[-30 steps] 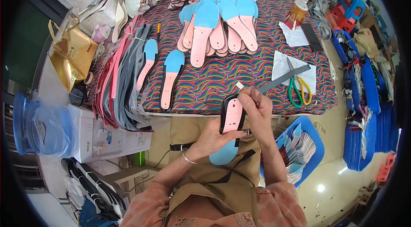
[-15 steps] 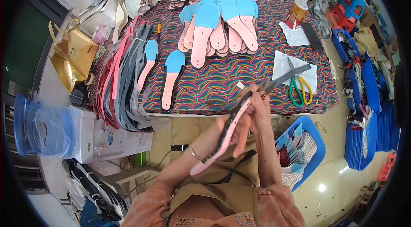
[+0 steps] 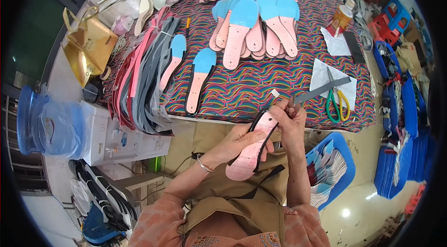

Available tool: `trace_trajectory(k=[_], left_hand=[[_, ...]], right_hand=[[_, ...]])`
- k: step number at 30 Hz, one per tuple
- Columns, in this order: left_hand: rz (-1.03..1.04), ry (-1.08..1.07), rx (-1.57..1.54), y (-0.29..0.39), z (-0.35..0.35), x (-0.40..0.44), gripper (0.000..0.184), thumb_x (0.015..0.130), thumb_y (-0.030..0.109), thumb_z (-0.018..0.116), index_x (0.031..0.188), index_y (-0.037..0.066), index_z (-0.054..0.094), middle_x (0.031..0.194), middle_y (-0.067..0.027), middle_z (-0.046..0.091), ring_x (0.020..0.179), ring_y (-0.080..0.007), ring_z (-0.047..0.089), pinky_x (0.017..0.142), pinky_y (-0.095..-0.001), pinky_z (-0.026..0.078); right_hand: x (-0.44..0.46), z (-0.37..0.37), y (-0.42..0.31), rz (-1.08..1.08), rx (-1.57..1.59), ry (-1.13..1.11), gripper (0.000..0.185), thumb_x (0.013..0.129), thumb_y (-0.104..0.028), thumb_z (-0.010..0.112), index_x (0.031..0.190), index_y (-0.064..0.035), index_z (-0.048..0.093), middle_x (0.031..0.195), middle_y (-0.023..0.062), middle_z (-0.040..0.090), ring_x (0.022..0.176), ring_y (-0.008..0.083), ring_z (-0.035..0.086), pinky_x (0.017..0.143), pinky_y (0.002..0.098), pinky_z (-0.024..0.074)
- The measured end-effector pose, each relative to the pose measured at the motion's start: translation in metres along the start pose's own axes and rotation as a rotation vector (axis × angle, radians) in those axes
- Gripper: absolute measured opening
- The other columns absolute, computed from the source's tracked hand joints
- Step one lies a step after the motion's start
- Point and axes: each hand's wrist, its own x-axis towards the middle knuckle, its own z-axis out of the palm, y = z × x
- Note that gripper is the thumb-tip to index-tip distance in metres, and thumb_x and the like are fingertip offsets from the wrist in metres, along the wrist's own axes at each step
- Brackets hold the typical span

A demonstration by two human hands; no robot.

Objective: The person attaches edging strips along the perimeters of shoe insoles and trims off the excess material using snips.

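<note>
At six o'clock from the wavy-patterned, cloth-covered bench [image 3: 244, 91], we see the left hand [image 3: 236, 143], fingers gripping a pink, black-edged, foot-shaped insole [image 3: 250, 153]; rightward, the right hand [image 3: 291, 125] has fingers closed around its top end, a flat grey strip [image 3: 321, 90] reaching toward two o'clock.

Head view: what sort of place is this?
Probably a small shoe-parts workshop: a pile of insoles and a bundle of long strips sit on the table, along with scissors.
</note>
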Motion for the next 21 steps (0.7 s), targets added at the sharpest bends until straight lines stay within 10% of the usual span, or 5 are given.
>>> trace_trajectory(k=[4,9,11,15,21], left_hand=[[0.109,0.065,-0.227,0.005,-0.018,-0.007,0.051,0.101,0.032,0.043,0.138,-0.002,0.037,0.113,-0.0159,0.061,0.091,-0.018,0.065,0.079,-0.0281,0.052],[0.649,0.125,0.489,0.017,-0.039,-0.01,0.035,0.084,0.017,0.067,0.117,0.005,0.065,0.119,-0.0082,0.058,0.114,-0.025,0.052,0.101,-0.0364,0.038],[0.671,0.202,0.751,0.029,-0.059,-0.018,0.02,0.083,0.01,0.067,0.102,0.003,0.07,0.103,-0.0049,0.066,0.103,-0.0189,0.058,0.092,-0.0323,0.044],[0.56,1.055,0.009,0.051,-0.083,-0.022,0.011,0.085,0.012,0.065,0.088,0.002,0.071,0.076,0.0042,0.063,0.063,-0.0051,0.052,0.062,-0.0248,0.043],[0.286,1.184,1.166,0.004,-0.194,-0.01,0.034,0.082,0.015,0.069,0.11,-0.005,0.063,0.097,-0.0179,0.058,0.083,-0.0256,0.059,0.072,-0.035,0.047]], right_hand=[[0.004,-0.005,0.011,0.052,0.298,0.198,0.013,0.09,-0.013,0.064,0.079,-0.0111,0.059,0.059,-0.0085,0.049,0.046,-0.0016,0.036,0.04,0.0172,0.0237],[0.001,0.038,0.039,0.187,0.317,0.356,0.017,0.093,-0.024,0.062,0.084,-0.0102,0.059,0.06,-0.0083,0.046,0.043,-0.001,0.032,0.036,0.0203,0.0214],[-0.01,0.011,0.049,0.491,0.583,-0.078,0.022,0.093,-0.026,0.062,0.081,-0.0079,0.062,0.063,-0.003,0.052,0.053,0.0046,0.047,0.045,0.0211,0.0332],[-0.015,0.007,0.038,0.27,0.053,0.044,0.019,0.092,-0.017,0.062,0.081,-0.0017,0.064,0.062,-0.0036,0.047,0.056,0.0065,0.045,0.051,0.0212,0.0328],[-0.002,-0.043,0.018,-0.197,-0.833,0.143,0.014,0.083,0.002,0.063,0.096,-0.0015,0.066,0.08,0.0039,0.056,0.066,0.0098,0.055,0.057,0.0221,0.0408]])
